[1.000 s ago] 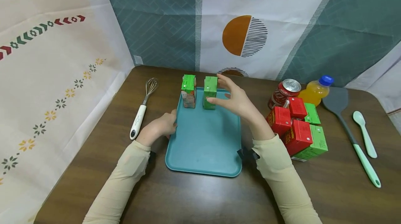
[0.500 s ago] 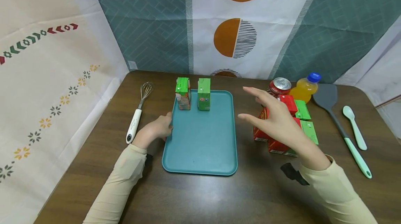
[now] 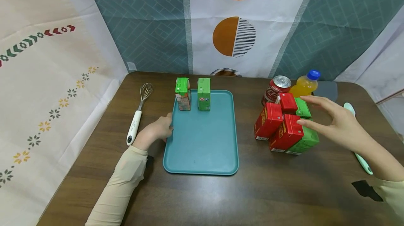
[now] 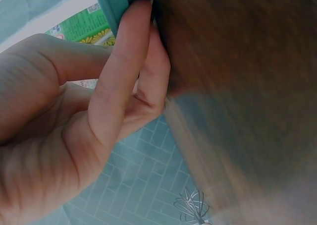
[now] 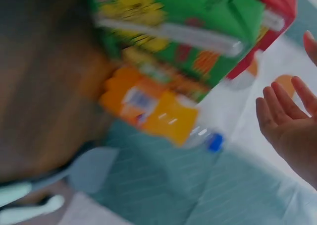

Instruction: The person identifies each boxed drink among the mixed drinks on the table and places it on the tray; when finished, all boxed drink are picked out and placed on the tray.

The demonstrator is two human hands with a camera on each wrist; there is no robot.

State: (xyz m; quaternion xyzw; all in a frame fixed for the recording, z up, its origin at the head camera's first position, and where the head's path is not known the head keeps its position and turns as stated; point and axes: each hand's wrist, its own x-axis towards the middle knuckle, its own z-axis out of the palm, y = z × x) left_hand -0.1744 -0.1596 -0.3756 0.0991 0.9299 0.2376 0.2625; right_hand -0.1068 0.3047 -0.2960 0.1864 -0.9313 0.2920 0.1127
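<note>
In the head view my left hand (image 3: 157,129) grips the left rim of a teal tray (image 3: 202,141); the left wrist view shows bent fingers (image 4: 121,61) right at that rim. Two green drink cartons stand upright at the tray's far end, a left one (image 3: 183,94) and a right one (image 3: 204,96). My right hand (image 3: 344,126) is empty, thumb and fingers spread, just right of a cluster of cartons. That cluster has red cartons (image 3: 268,120) in front and left, and green cartons (image 3: 305,142) on the right side nearest the hand. Straws show on some cartons.
Behind the cluster stand a red soda can (image 3: 274,91) and an orange drink bottle (image 3: 305,85) with a blue cap. A grey spatula (image 3: 326,91) and a pale green spoon (image 3: 363,164) lie partly behind the right arm. A whisk (image 3: 135,126) lies left of the tray.
My right hand has left the right green carton on the tray and moved right, across to the far side of the carton cluster. The left hand stays at the tray rim.
</note>
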